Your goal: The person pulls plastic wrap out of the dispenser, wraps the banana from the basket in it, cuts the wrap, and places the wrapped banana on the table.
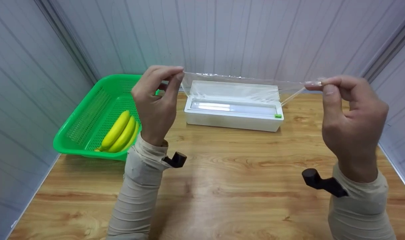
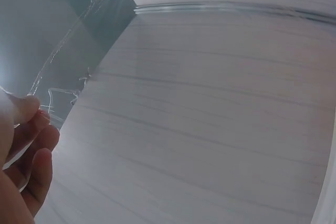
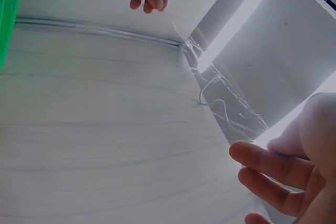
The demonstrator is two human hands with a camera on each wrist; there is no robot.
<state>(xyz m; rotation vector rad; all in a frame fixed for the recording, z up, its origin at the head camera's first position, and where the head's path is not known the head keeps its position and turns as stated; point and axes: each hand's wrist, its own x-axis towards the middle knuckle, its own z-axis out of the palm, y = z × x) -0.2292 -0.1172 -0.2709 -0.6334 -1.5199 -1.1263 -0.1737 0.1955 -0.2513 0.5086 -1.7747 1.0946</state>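
Film [image 1: 244, 79] spans the gap between two raised hands, its upper edge drawn nearly straight, its sides slanting down to the two ends of a white box [image 1: 234, 121]. The left hand [image 1: 157, 100] pinches one upper corner between thumb and forefinger, the other fingers bent beneath. The right hand [image 1: 355, 113] pinches the opposite corner the same way, the film bunched along its forefinger. The wrist views show the film's edge as a thin glinting line running from the fingertips.

The box sits on the wooden table [image 1: 235, 190], beyond the hands, with its lid [image 1: 235, 89] raised at the back and seen through the film. Inside lies a shiny roll [image 1: 252, 110]; a green tab [image 1: 278, 116] is at the front rim's right end.

Left of the box stands a green basket [image 1: 74, 130], partly hidden by the left hand and wrist. Three bananas [image 1: 119, 133] lie together in its near part. Pale panelled walls [image 1: 262, 33] surround the table, and the right wrist view shows a bright lamp [image 3: 233, 27] overhead.
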